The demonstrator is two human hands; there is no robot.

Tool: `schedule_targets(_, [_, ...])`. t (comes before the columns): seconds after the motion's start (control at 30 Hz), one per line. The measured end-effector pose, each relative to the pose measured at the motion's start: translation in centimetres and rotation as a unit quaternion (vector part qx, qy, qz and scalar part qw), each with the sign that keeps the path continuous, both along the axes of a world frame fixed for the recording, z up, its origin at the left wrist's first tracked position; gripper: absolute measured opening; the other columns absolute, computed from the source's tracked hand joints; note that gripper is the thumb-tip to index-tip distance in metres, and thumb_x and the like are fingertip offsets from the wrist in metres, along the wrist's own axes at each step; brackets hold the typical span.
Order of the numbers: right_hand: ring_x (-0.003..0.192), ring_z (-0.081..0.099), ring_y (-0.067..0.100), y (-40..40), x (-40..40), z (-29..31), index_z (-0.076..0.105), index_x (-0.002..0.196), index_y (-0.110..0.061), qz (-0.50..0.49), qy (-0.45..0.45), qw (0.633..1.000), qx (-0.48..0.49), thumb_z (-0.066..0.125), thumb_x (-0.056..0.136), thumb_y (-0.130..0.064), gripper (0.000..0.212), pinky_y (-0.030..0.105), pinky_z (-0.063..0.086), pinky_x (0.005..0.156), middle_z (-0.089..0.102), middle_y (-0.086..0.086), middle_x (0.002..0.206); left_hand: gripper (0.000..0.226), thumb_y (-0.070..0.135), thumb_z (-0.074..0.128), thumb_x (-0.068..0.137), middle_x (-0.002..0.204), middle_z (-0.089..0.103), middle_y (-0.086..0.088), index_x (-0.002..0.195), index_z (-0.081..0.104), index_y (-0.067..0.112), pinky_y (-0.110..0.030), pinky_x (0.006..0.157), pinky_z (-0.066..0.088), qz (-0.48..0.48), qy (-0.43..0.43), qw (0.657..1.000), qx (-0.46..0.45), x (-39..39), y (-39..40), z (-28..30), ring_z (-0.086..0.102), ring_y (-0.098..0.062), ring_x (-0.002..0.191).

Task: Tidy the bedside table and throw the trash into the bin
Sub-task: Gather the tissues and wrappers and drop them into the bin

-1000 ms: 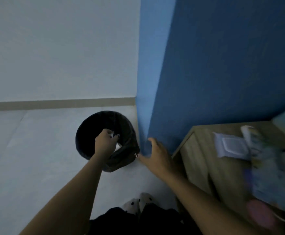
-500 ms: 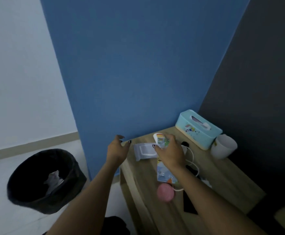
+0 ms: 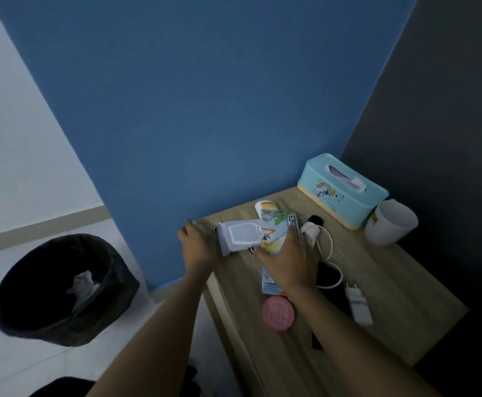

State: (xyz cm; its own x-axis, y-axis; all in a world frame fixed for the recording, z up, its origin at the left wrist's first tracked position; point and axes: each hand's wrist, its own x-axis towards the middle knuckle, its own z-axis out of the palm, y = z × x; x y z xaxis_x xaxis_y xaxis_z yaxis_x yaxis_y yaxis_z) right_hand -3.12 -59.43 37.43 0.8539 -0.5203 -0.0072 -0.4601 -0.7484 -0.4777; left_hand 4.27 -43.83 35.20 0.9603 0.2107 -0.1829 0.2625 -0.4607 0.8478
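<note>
On the wooden bedside table [image 3: 391,282], my left hand [image 3: 196,245] grips the left end of a grey-white wet-wipes pack [image 3: 238,234], which sits tilted. Beside it my right hand [image 3: 288,262] lies over a colourful printed packet [image 3: 277,224], with thumb and fingers curled round its sides. The packet's lower end pokes out under my wrist. A black-lined bin [image 3: 62,290] stands on the floor to the left, and crumpled white paper [image 3: 83,282] lies inside it.
A teal tissue box [image 3: 342,190] and a white cup [image 3: 391,224] stand at the table's back right. A pink round object [image 3: 278,313], a white charger with cable [image 3: 358,305] and a dark flat item lie near my right arm. A blue wall rises behind.
My view swung from the bin to the table. My left hand left the bin, where white paper now lies, and took hold of the wipes pack. My right hand closed on the colourful packet.
</note>
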Motion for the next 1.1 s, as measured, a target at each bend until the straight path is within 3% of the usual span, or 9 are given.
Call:
schedule_targets(0.1, [0.139,0.031,0.038,0.4,0.5,-0.4,0.017,0.152,-0.016,0.002,0.028,1.000,-0.007,0.061,0.071,-0.067,0.105,0.049,0.034,0.109,0.031,0.020,0.152,0.065,0.020,0.054,0.093,0.149,0.024,-0.022,0.146,0.021,0.000,-0.039,0.103,0.035,0.022,0.050,0.998,0.009,0.2,0.1,-0.6,0.044,-0.040,0.126])
schedule_targets(0.27, [0.144,0.022,0.037,0.3,0.6,-0.5,0.014,0.153,-0.012,-0.010,0.044,0.999,-0.027,0.060,0.078,-0.058,0.099,0.047,0.028,0.114,0.020,0.023,0.157,0.039,0.026,0.041,0.099,0.125,0.057,-0.024,0.121,0.052,-0.004,-0.039,0.089,0.042,-0.032,0.081,0.993,0.084,0.6,0.8,-2.0,0.053,-0.039,0.117])
schedule_targets(0.5, [0.143,0.023,0.038,0.2,0.5,0.2,0.015,0.152,-0.004,-0.021,0.034,0.998,-0.045,0.061,0.080,-0.054,0.098,0.045,0.030,0.111,0.016,0.022,0.158,0.040,0.029,0.044,0.098,0.124,0.059,-0.022,0.121,0.055,-0.001,-0.037,0.086,0.044,-0.049,0.074,0.992,0.088,0.6,1.4,-1.9,0.054,-0.038,0.116])
schedule_targets(0.6, [0.140,0.029,0.038,0.5,0.6,1.3,0.019,0.150,-0.002,-0.003,0.033,0.998,-0.058,0.060,0.081,-0.055,0.097,0.045,0.036,0.107,0.019,0.021,0.158,0.039,0.029,0.045,0.098,0.123,0.059,-0.023,0.119,0.055,-0.002,-0.035,0.083,0.042,-0.058,0.073,0.991,0.092,0.7,2.7,-0.9,0.053,-0.038,0.116])
schedule_targets(0.7, [0.132,0.039,0.038,1.4,0.9,2.7,0.028,0.146,0.000,0.025,0.017,0.997,-0.073,0.060,0.079,-0.055,0.093,0.044,0.041,0.099,0.031,0.019,0.151,0.027,0.031,0.048,0.097,0.122,0.060,-0.022,0.101,0.060,0.008,-0.033,0.078,0.039,-0.054,0.066,0.993,0.084,1.1,4.7,0.7,0.054,-0.037,0.115])
schedule_targets(0.77, [0.129,0.041,0.037,2.5,1.0,3.6,0.032,0.144,0.000,0.037,0.014,0.997,-0.065,0.061,0.078,-0.054,0.090,0.043,0.042,0.098,0.034,0.018,0.149,0.032,0.030,0.049,0.097,0.126,0.059,-0.020,0.113,0.060,0.005,-0.031,0.077,0.037,-0.050,0.050,0.993,0.089,1.1,6.5,1.9,0.054,-0.036,0.116])
schedule_targets(1.03, [0.122,0.050,0.035,9.8,-0.1,5.4,0.044,0.135,-0.003,0.109,0.007,0.992,-0.066,0.061,0.075,-0.059,0.084,0.040,0.046,0.092,0.044,0.014,0.141,0.035,0.029,0.049,0.094,0.111,0.069,-0.018,0.113,0.063,0.003,-0.040,0.086,0.051,0.005,0.015,0.995,0.095,-1.3,16.4,4.9,0.063,-0.035,0.102])
schedule_targets(1.1, [0.118,0.051,0.033,11.8,-0.7,5.5,0.044,0.134,-0.005,0.136,0.011,0.989,-0.056,0.061,0.075,-0.059,0.082,0.040,0.049,0.088,0.045,0.012,0.138,0.029,0.024,0.047,0.095,0.102,0.071,-0.017,0.103,0.065,0.002,-0.038,0.080,0.052,0.015,0.006,0.995,0.098,-2.2,18.8,5.1,0.065,-0.033,0.095])
